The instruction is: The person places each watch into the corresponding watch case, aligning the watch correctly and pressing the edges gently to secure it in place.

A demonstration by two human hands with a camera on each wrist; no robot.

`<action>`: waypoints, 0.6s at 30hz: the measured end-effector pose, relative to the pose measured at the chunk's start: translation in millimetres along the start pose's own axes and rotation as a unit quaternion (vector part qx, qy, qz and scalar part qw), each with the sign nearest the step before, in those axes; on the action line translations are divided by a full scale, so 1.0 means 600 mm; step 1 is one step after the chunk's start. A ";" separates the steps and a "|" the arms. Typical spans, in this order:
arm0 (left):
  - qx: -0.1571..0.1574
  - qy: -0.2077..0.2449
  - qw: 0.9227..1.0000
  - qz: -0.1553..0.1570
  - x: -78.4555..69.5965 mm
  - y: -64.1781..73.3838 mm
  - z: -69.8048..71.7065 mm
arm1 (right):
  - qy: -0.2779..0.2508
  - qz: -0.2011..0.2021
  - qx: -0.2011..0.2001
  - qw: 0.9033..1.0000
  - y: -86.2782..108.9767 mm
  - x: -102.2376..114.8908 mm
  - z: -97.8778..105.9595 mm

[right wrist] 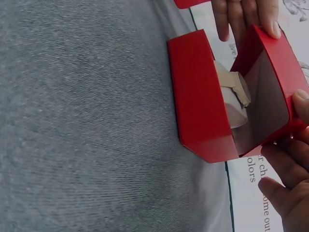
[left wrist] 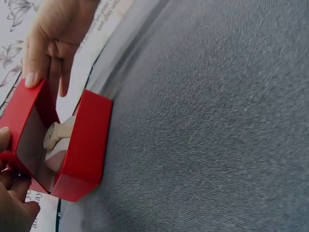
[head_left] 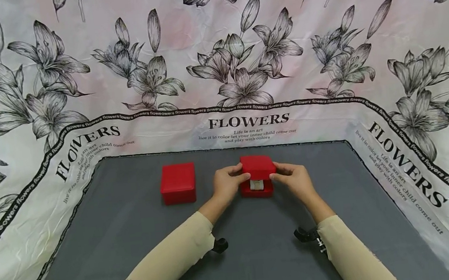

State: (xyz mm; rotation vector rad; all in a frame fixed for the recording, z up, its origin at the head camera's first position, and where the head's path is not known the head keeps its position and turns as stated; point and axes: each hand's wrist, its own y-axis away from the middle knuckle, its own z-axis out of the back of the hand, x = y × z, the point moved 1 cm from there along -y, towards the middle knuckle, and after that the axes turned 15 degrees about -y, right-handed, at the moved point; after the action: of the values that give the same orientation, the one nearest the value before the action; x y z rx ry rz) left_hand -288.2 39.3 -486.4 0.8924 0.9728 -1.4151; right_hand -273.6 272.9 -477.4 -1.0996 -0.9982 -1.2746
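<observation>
Both hands are at a red watch box [head_left: 257, 193] near the far edge of the grey surface. My left hand [head_left: 226, 184] pinches the left side of its red lid [head_left: 258, 165], thumb at the front. On the opposite side, my right hand [head_left: 297, 180] pinches the lid between thumb and fingers. The lid stands tilted up over the lower part, which rests on the surface. Inside, a beige-strapped wristwatch [left wrist: 59, 131] sits round a pale cushion [right wrist: 234, 113], seen in both wrist views.
A second red box [head_left: 178, 183], closed, stands left of the hands. Grey cloth [head_left: 261, 254] spreads beneath, with a white border [head_left: 243, 126] printed with flowers and lettering behind. Black wrist-worn devices [head_left: 220, 245] jut inward from the sleeves.
</observation>
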 end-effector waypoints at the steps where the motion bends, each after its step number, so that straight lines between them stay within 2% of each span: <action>1: 0.001 0.006 1.000 0.003 0.002 0.002 0.000 | -0.003 -0.002 -0.001 1.000 0.002 -0.001 -0.002; 5: 0.001 0.014 1.000 0.002 0.010 0.008 -0.003 | -0.005 -0.005 -0.007 1.000 0.007 -0.009 -0.007; 12: -0.020 -0.014 1.000 0.001 0.010 0.019 -0.006 | -0.029 -0.001 -0.010 1.000 0.011 -0.023 -0.010; 18: -0.019 -0.010 1.000 0.015 0.011 0.020 -0.007 | -0.046 0.003 -0.004 0.999 0.012 -0.024 -0.012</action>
State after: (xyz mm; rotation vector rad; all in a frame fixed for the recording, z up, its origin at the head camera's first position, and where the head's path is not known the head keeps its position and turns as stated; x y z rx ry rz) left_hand -276.8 40.4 -495.0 0.8606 0.9635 -1.3732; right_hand -267.3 269.0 -493.6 -1.1751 -1.0593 -1.2324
